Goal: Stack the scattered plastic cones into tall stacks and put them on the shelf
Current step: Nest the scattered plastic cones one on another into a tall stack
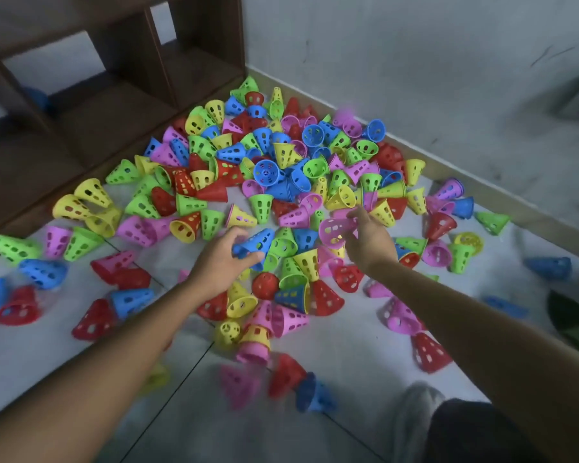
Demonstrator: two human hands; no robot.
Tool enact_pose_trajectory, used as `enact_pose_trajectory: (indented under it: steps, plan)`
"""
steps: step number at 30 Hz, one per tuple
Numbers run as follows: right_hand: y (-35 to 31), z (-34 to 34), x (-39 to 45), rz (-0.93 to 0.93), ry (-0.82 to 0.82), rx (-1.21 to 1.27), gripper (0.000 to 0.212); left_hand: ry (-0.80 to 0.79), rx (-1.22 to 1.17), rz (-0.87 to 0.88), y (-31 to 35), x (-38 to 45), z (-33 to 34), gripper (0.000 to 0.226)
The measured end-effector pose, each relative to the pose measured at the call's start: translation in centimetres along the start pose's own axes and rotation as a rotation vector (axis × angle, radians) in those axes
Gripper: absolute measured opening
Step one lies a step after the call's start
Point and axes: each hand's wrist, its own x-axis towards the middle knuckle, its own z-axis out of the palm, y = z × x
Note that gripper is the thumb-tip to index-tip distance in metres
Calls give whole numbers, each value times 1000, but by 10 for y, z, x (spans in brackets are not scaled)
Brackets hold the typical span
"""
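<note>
Several perforated plastic cones (281,168) in red, blue, green, yellow and pink lie scattered in a heap on the tiled floor. My left hand (219,259) grips a blue cone (256,243) lying on its side near the middle of the heap. To its right, my right hand (368,238) holds a pink cone (333,230) by its rim, mouth turned toward me, just above the pile. The dark wooden shelf (114,95) stands at the upper left, its lower compartments open toward the cones.
A grey wall with a pale skirting board (465,175) borders the heap at the back right. My grey shoe (415,426) and dark trouser leg sit at the bottom right. Loose cones reach out to the left and right floor edges.
</note>
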Motion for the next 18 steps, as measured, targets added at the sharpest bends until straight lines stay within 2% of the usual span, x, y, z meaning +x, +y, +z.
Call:
enact_pose_trajectory:
  steps: [10,15,18]
  plan:
    - [-21,-12,-120,-20,-192,-15,33,-87,-13,-69,-8,-135,9,67]
    - [-26,3,-160,-80,-277,-43,32,-84,-169,-215,-37,-189,31,63]
    - [-22,10,-180,-65,-326,-33,31,-151,-423,-291,-52,-219,50,79]
